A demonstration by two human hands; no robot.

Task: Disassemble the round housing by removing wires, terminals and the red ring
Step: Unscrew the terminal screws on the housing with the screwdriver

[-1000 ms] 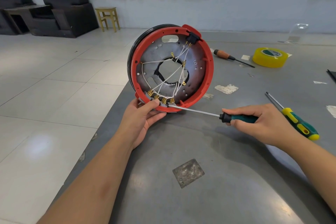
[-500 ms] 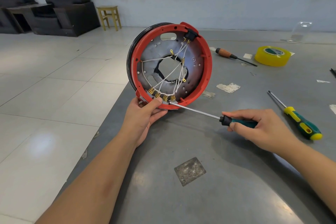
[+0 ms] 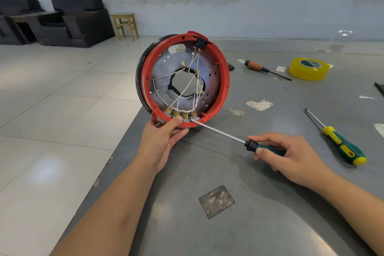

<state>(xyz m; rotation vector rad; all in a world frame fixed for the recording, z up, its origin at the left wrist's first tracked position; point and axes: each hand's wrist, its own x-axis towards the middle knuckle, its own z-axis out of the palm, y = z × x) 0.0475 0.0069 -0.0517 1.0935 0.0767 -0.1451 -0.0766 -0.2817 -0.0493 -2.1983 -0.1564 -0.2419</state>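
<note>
The round housing (image 3: pixel 209 81) stands on edge at the grey table's left corner, its open side toward me. A red ring (image 3: pixel 225 87) rims its dark metal plate. White wires (image 3: pixel 187 89) cross the centre hole and run to several brass terminals (image 3: pixel 180 113) along the bottom and to a black connector (image 3: pixel 200 43) at the top. My left hand (image 3: pixel 164 139) grips the housing's bottom edge, thumb on the red rim. My right hand (image 3: pixel 291 158) holds a green-handled screwdriver (image 3: pixel 220 132); its tip rests at the rightmost terminal.
On the table (image 3: pixel 270 203) lie a second green-and-yellow screwdriver (image 3: pixel 340 143) at the right, an orange-handled one (image 3: pixel 264 68) behind the housing, and a yellow tape roll (image 3: pixel 309 68). The table's left edge drops to tiled floor (image 3: pixel 52 110). Dark armchairs and a stool stand far back.
The housing has turned slightly and the view has shifted a little. The screwdriver tip stays at the bottom terminals; both hands keep their holds.
</note>
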